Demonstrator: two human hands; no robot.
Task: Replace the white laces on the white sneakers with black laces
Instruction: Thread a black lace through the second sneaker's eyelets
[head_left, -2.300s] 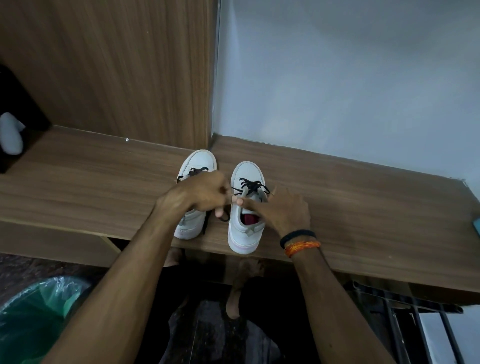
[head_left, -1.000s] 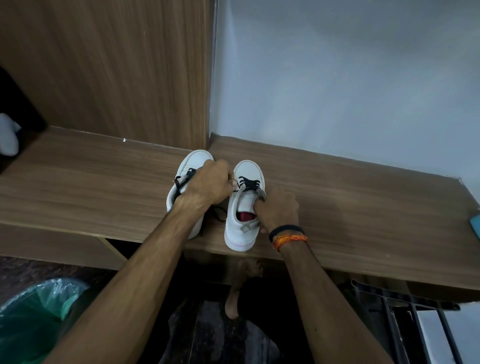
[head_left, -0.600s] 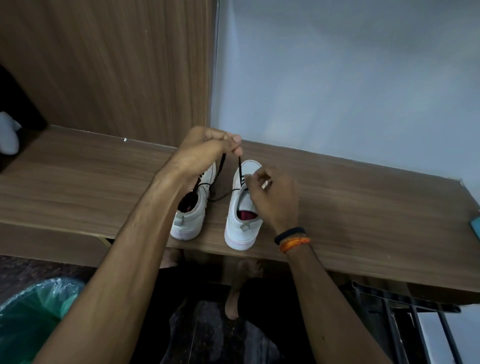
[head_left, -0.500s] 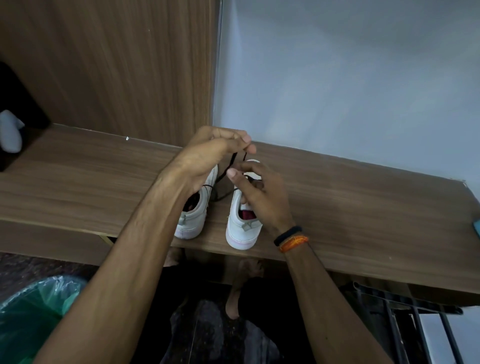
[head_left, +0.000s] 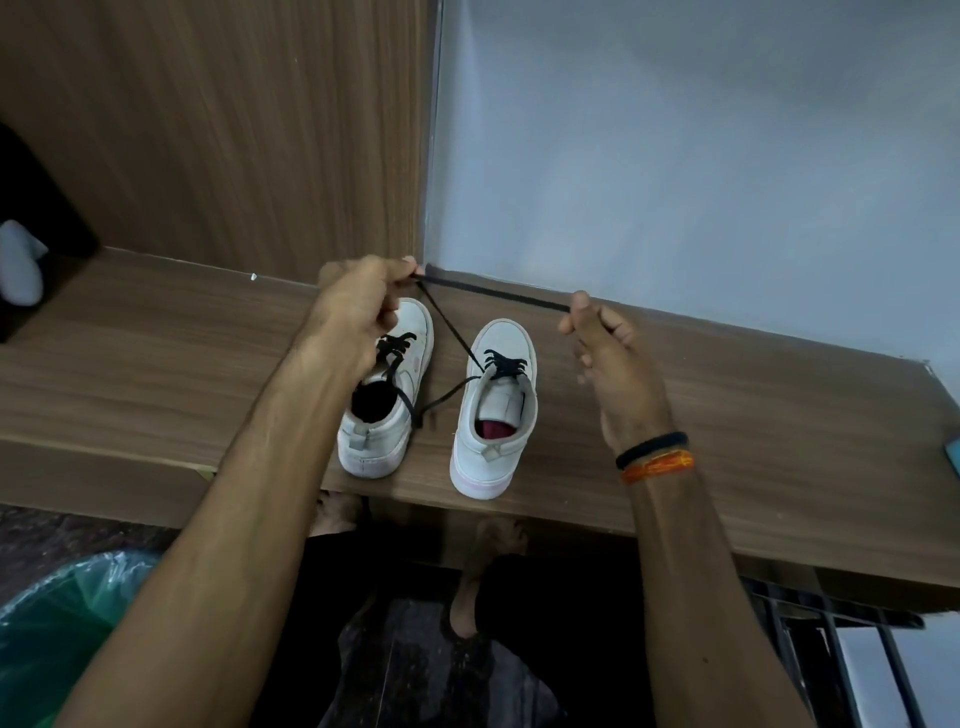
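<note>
Two white sneakers stand side by side on the wooden shelf (head_left: 727, 415), toes toward the wall. Both carry black lacing over the lower eyelets. From the right sneaker (head_left: 493, 410) a black lace (head_left: 452, 327) rises to my left hand (head_left: 358, 306), which pinches it above the left sneaker (head_left: 387, 395). The same lace runs taut from there to my right hand (head_left: 602, 343), pinched at its end to the right of the shoes. The lace's other free end trails down between the two shoes.
A wood panel (head_left: 234, 130) and a grey wall (head_left: 675, 156) close off the back of the shelf. A green-lined bin (head_left: 57, 634) sits at the lower left, a metal rack (head_left: 841, 649) at the lower right. A white object (head_left: 18, 267) lies at the far left.
Both hands have left the right sneaker's eyelets. The left hand lifted with the lace, then the right hand moved out to the right, stretching the lace taut between them.
</note>
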